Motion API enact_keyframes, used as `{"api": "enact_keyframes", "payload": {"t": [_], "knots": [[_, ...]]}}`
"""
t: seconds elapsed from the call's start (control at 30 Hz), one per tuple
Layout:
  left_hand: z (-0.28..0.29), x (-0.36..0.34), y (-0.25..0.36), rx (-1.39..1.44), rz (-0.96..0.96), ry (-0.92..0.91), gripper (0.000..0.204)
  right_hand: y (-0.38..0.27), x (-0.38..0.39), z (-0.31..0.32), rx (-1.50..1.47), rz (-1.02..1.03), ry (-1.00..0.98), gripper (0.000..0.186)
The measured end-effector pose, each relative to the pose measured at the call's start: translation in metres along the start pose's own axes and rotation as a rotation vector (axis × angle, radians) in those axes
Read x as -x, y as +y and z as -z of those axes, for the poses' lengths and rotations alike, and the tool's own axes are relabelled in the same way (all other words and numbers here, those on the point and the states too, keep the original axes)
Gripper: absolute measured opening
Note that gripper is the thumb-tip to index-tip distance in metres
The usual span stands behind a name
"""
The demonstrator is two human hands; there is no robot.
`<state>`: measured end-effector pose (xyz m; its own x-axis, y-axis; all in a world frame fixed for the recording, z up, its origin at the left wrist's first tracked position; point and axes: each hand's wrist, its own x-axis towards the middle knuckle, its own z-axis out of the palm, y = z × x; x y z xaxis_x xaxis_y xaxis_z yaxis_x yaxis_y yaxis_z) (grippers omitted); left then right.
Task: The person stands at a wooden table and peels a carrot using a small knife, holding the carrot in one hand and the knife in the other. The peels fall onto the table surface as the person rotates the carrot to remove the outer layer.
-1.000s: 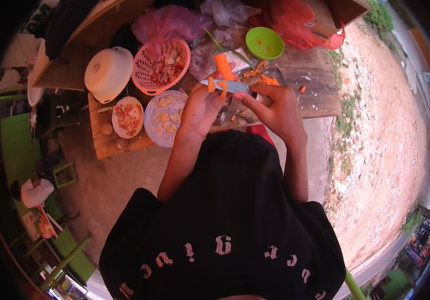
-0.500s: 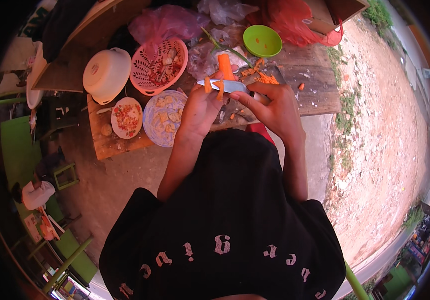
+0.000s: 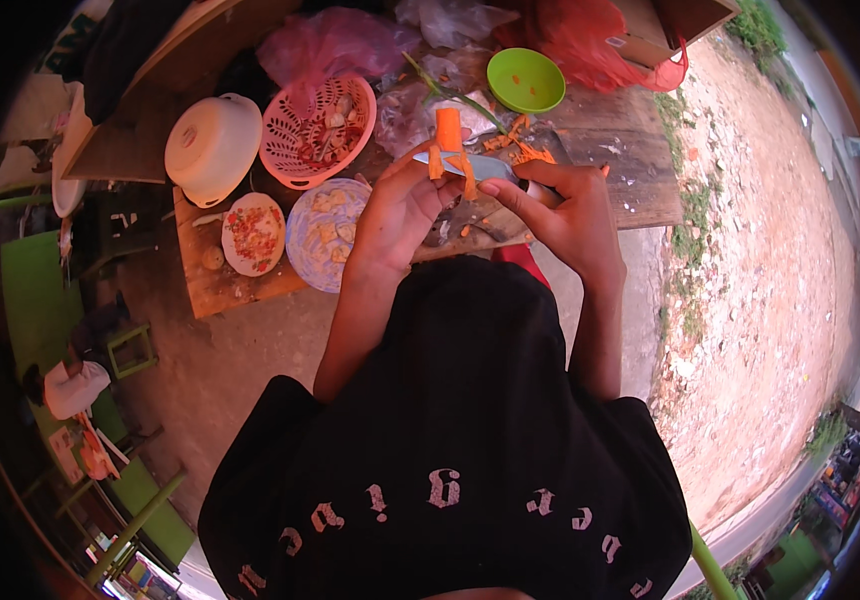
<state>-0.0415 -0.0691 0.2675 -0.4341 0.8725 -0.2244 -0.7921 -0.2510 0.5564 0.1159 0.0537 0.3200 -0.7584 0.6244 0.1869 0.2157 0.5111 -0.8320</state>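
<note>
Above the table's near edge, my left hand (image 3: pixel 402 212) is closed around an orange carrot (image 3: pixel 449 129), whose far end sticks up past the fingers. My right hand (image 3: pixel 572 205) grips a knife (image 3: pixel 490 176) by its handle, thumb along the blade's base. The blade points left and lies across the carrot's near part. Strips of carrot peel (image 3: pixel 468 176) hang over the blade. Part of the carrot is hidden behind the blade and my left fingers. More carrot shavings (image 3: pixel 534 153) lie on the table just beyond the knife.
The wooden table (image 3: pixel 630 140) bears a green bowl (image 3: pixel 527 82) at the back, a pink basket (image 3: pixel 290 150) of onions or garlic, a cream tub (image 3: pixel 212 150), a plate of chopped peppers (image 3: pixel 253 236) and a plate of pale pieces (image 3: pixel 326 236). Plastic bags (image 3: pixel 335 48) lie behind.
My right hand and the knife have shifted slightly right and toward me. The peel strips have moved right with the blade. My left hand keeps its hold on the carrot.
</note>
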Motion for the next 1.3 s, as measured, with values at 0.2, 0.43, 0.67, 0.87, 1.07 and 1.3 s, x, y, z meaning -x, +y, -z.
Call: {"api": "enact_keyframes", "payload": {"t": [0.2, 0.43, 0.67, 0.87, 1.07, 1.3], "knots": [[0.011, -0.008, -0.005, 0.017, 0.034, -0.032, 0.043, 0.003, 0.0, -0.012, -0.021, 0.072, -0.02, 0.036], [0.003, -0.007, -0.001, -0.096, 0.024, 0.013, 0.045, -0.003, -0.004, -0.008, 0.084, -0.013, -0.098, 0.046], [0.0, 0.0, 0.005, -0.083, 0.019, -0.038, 0.036, 0.005, -0.007, -0.009, 0.093, 0.046, 0.079, 0.037], [0.002, 0.001, 0.004, -0.054, 0.029, -0.014, 0.035, 0.006, -0.006, 0.004, 0.06, 0.034, 0.051, 0.036], [0.003, -0.005, 0.001, -0.071, 0.037, -0.001, 0.038, -0.004, -0.002, -0.008, 0.092, 0.023, -0.086, 0.042], [0.006, 0.001, -0.001, -0.073, -0.005, 0.025, 0.035, 0.004, -0.002, -0.012, 0.131, 0.07, -0.049, 0.042]]}}
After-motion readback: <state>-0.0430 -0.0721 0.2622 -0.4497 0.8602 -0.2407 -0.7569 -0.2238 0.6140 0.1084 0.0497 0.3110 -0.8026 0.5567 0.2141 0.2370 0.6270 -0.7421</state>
